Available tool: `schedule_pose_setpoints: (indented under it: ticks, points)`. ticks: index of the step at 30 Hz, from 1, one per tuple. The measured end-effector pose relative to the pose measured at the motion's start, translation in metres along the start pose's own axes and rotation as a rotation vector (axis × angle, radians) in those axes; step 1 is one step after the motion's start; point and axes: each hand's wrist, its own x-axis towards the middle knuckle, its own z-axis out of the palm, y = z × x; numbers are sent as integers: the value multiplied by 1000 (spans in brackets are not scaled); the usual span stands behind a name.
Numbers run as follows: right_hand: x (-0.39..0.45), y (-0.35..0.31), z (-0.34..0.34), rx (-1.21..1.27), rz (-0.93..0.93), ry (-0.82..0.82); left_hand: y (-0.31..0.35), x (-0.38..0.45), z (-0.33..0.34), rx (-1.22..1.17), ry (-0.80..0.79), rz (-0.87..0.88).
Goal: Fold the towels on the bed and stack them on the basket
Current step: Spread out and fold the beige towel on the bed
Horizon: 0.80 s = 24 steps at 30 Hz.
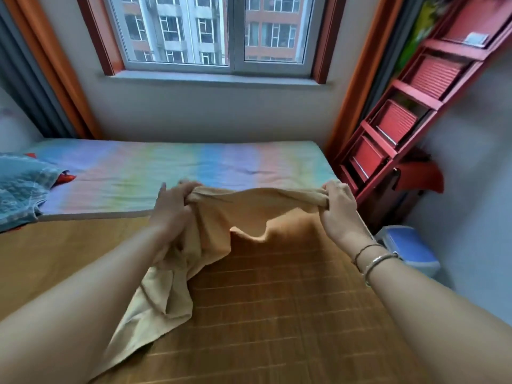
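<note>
1. The left hand [173,209] is closed in a fist around one bunched end of a soft tan cloth towel [213,225]. The right hand [339,209] is pinched shut on the other end, fingers curled over the gathered edge.

2. Between the two fists the towel's top edge runs left to right, a little slack in the middle. That is its long axis as held, square across the person's front. Neither hand is clearly the nearer; they sit about level, well apart.

3. The cloth hangs down and toward the person from that edge. Most of the bulk falls under the left hand, trailing down to the near left, where it touches the woven brown bamboo mat [277,314] covering the near part of the bed. Under the right hand only a short flap hangs free.

4. My reading: the towel is being opened out before the first fold. The coming move depends on getting that crumpled left side spread, so the left hand has more to sort.

5. Count: one towel in view, two hands on it. A blue quilted cover [22,187] lies bunched at the far left on the pastel rainbow sheet [166,167].

6. One blue-lidded plastic bin [410,248] stands on the floor to the right, beside the bed. I cannot tell whether it is the basket; nothing is stacked on it.
</note>
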Motion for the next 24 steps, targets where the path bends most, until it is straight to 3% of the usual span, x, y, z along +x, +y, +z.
schedule_pose_setpoints:
  ticks: [7,12,18,24]
  points:
    - [-85,131,90,-410,152,-335,-69,-104,140,636,-455,146]
    - [-167,225,165,-605,241,-558,-121,-186,245,738,-670,127]
    - [-248,282,200,-964,81,-730,-161,-259,307,716,-700,46]
    - [-276,297,209,-1135,-20,-653,-165,-283,327,716,-601,99]
